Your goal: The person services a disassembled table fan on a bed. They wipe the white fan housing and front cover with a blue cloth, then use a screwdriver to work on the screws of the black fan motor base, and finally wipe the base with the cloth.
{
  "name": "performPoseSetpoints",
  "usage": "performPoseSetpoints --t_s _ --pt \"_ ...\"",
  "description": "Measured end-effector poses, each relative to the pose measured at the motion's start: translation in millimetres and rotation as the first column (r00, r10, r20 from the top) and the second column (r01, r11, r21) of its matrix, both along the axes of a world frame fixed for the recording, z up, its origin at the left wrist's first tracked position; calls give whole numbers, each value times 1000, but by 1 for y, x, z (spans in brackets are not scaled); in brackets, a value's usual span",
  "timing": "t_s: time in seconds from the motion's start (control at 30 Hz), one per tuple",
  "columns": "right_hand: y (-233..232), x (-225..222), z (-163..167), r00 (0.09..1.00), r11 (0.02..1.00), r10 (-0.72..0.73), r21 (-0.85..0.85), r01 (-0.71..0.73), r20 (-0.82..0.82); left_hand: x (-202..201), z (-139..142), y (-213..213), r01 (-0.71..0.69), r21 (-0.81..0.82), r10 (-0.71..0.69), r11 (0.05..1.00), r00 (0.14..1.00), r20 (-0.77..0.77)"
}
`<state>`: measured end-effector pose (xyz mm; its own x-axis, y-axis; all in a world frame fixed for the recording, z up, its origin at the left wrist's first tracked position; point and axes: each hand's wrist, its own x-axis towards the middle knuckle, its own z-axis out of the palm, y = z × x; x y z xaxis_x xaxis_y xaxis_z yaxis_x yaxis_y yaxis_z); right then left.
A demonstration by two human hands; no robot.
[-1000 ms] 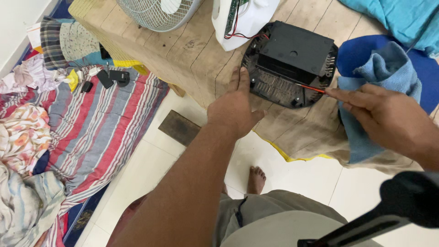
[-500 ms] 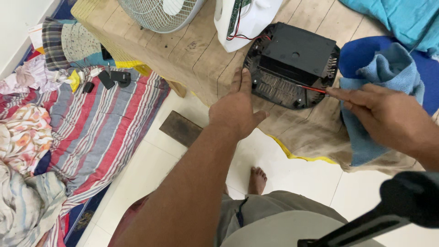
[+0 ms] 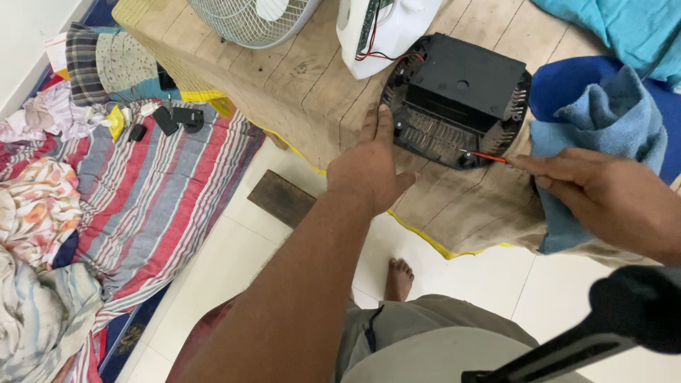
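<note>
A round black plastic fan base [image 3: 457,99] lies upside down on a cloth-covered wooden table [image 3: 298,78]. My left hand [image 3: 369,167] rests flat on the table, its fingertips against the base's left rim. My right hand [image 3: 603,195] grips a thin red-handled screwdriver [image 3: 486,156], whose tip touches the near edge of the base. A white fan housing [image 3: 379,32] with red and black wires stands just behind the base.
A white fan grille [image 3: 248,18] sits at the table's far end. Blue cloths [image 3: 603,128] lie at the right. A striped mat [image 3: 142,206] with clothes and small black parts [image 3: 174,119] covers the floor at left. A black handle [image 3: 603,326] crosses bottom right.
Both hands have stayed almost still; the screwdriver tip remains at the base's near edge. The view has shifted slightly.
</note>
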<state>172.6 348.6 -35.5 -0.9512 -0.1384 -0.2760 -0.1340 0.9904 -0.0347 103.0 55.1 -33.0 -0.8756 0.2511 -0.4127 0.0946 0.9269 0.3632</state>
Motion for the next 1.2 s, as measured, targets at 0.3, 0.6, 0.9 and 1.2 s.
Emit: performPoseSetpoints --t_s 0.3,0.6,0.9,1.2 --pt "-3 0 5 999 995 41 92 -38 -28 0 -4 0 17 14 -17 1000 999 -41" --pt "-8 3 12 999 999 -9 -43 11 54 2 3 0 5 11 -4 1000 1000 -18" --pt "-10 -8 23 949 948 -304 -73 310 86 19 -6 16 -117 207 151 971 976 -158" --pt "-6 -18 14 988 950 -139 -289 116 -62 25 -17 30 -194 253 262 948 926 -272"
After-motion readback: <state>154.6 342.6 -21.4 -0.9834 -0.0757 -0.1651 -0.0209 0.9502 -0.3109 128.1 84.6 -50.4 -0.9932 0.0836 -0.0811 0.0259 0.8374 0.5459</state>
